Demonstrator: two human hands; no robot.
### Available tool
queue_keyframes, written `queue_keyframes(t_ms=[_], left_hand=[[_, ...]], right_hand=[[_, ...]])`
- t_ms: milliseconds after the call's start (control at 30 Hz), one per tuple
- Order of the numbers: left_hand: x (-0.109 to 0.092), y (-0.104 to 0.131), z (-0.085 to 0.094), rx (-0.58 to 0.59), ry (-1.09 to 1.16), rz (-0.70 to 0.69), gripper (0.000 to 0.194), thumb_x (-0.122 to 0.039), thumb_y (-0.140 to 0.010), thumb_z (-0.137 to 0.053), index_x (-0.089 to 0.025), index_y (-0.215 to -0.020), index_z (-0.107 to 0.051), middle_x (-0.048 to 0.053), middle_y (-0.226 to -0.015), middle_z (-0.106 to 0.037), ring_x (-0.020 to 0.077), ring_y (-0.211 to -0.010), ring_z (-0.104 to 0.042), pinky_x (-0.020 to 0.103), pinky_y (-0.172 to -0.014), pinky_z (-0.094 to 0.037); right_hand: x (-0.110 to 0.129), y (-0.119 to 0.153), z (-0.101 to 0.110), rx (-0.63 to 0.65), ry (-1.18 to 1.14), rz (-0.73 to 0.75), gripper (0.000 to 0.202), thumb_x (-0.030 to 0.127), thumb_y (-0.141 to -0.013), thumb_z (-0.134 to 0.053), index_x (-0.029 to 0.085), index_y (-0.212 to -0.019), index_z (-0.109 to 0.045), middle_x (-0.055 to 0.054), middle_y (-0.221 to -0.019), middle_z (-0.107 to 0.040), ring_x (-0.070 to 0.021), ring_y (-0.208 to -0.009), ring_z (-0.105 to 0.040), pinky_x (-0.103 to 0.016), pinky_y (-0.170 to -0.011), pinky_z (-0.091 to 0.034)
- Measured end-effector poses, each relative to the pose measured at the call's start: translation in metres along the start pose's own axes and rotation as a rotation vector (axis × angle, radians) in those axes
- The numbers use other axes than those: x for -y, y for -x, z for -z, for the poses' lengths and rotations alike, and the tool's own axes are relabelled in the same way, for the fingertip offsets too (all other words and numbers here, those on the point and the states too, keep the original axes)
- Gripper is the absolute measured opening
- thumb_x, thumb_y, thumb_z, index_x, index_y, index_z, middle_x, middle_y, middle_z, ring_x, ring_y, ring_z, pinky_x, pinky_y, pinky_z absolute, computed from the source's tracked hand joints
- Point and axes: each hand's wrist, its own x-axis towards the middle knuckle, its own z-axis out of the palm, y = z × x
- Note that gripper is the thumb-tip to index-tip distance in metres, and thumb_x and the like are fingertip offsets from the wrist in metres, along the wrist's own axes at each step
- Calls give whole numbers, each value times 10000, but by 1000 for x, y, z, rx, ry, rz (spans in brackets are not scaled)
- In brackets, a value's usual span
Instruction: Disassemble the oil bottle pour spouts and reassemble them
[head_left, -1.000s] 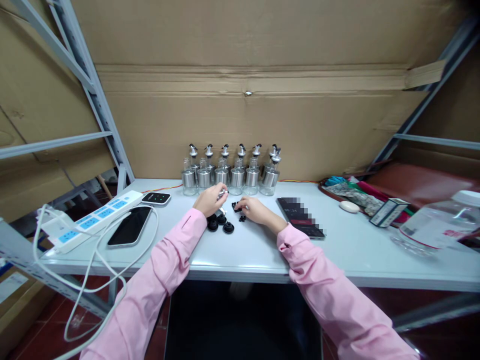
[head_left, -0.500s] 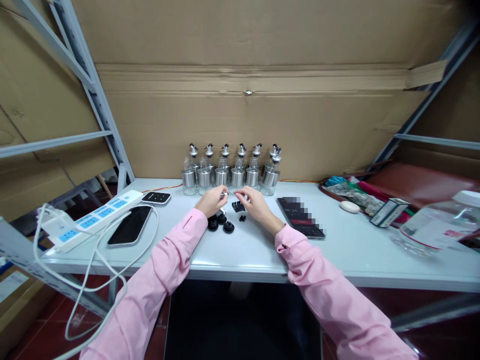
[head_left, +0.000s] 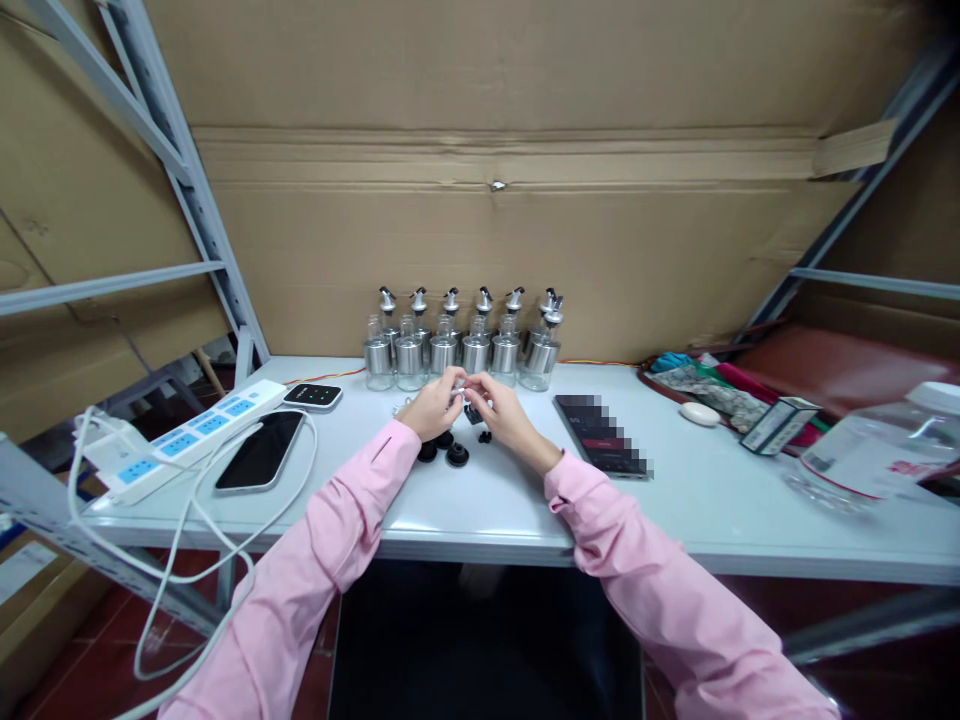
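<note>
Gap has closed: the left hand (head_left: 432,408) pinches a small pale piece (head_left: 460,390), the right hand (head_left: 502,408) meets it from three o'clock, grip unclear; black round parts (head_left: 457,455) lie toward six o'clock.

Likely a workshop — metal-framed bench (head_left: 712,510), cardboard backing (head_left: 495,230).
</note>
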Motion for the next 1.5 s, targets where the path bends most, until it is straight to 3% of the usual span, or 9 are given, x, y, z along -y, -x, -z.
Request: queue_keyframes(t_ms=[267, 500, 700, 867, 1033, 1200, 1367, 1500], left_hand=[[-5, 2, 1, -6, -2, 14, 220, -286, -882, -409, -179, -1073, -389, 34, -840, -620, 144, -693, -598, 238, -651, -442], [-6, 3, 3, -58, -61, -38, 203, -280, -875, -475, -185, -1044, -416, 17, -813, -649, 138, -696, -626, 225, -650, -459], [-6, 2, -1, -91, -195, -121, 104, -281, -886, -481, -184, -922, -489, 20, -822, -657, 137, -727, -640, 217, -646, -457], [-5, 0, 2, -166, -338, -218, 153, -305, -906, -460, -181, -918, -548, 28, -821, -671, 155, -750, -622, 269, -726, -443], [-7, -1, 7, -221, -362, -239, 160, -299, -905, -466, -176, -894, -567, 7, -766, -671, 140, -687, -607, 272, -724, -423], [-6, 0, 7, -182, -348, -181, 159, -307, -899, -474, -180, -901, -569, 9, -751, -663, 141, -695, -604, 271, -728, -415], [-5, 1, 6, -147, -330, -140, 170, -321, -894, -473, -180, -895, -568, 6, -709, -644, 138, -646, -580, 272, -696, -408], [-5, 1, 6, -135, -334, -126, 164, -320, -888, -477, -184, -886, -568, 4, -703, -640, 138, -644, -571, 266, -688, -402]], right_hand=[[3, 2, 4, 19, 53, 28, 212, 325, -887, -386, 170, -937, -523, -37, -821, -608, -131, -697, -530, -236, -665, -404], [3, 0, 8, 59, 105, 53, 258, 333, -915, -319, 177, -950, -522, -40, -840, -584, -138, -737, -527, -242, -696, -402], [0, 0, 7, 11, 166, 83, 367, 432, -927, -249, 195, -754, -469, -31, -728, -521, -143, -680, -485, -254, -653, -381], [-1, -1, 10, 13, 61, -86, 431, 496, -899, -275, 200, -608, -391, 23, -538, -416, -108, -507, -392, -246, -547, -325], [-6, -3, 22, 147, -92, -197, 352, 493, -810, -469, 158, -721, -529, 39, -515, -462, -99, -491, -406, -229, -519, -324], [-13, -5, 30, 247, 155, -175, 264, 331, -823, -435, 139, -709, -577, 7, -615, -525, -110, -592, -443, -235, -592, -335], [-16, -3, 34, 500, 261, -249, 251, 222, -810, -401, 133, -692, -604, -9, -641, -563, -110, -586, -453, -233, -594, -339], [-16, -1, 35, 539, 261, -264, 248, 214, -812, -397, 134, -723, -614, 11, -573, -531, -101, -545, -440, -225, -576, -335]])
